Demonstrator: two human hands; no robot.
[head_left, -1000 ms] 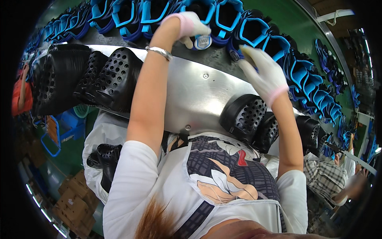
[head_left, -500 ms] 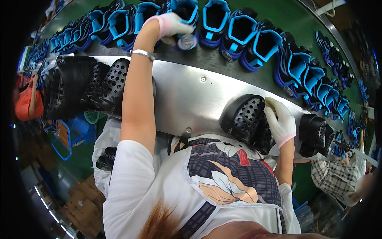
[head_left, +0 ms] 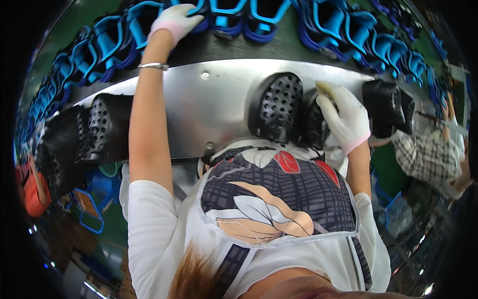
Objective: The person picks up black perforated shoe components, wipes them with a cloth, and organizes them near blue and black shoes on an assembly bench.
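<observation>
A worker in white gloves stands at a curved steel counter [head_left: 219,112] lined with footwear. The left hand [head_left: 175,20], arm stretched full length and a metal bangle [head_left: 153,66] at the wrist, reaches past the counter's far edge to a row of blue strapped sandals [head_left: 279,17]; its fingers curl loosely over the blue strap of one sandal [head_left: 196,11], though whether they actually pinch it cannot be told from this angle. The right hand [head_left: 344,117] lies at the counter's near right edge, fingers spread and half-closed around the side of a black perforated clog [head_left: 312,119], pressing on it rather than lifting it. A small yellowish patch shows at the fingertips [head_left: 326,88] of that glove.

Just left of that shoe, touching it, stands a second black perforated clog [head_left: 277,107], its holed upper facing the camera. Another dark clog [head_left: 386,107] sits toward the counter's right end, and a cluster of black clogs [head_left: 87,137] crowds the left end, spilling over the near edge.

At the right, a person in a checked shirt [head_left: 428,159] stands beside the line. Low at the left, blue crates [head_left: 94,209] sit on the floor near an orange object [head_left: 32,197].
</observation>
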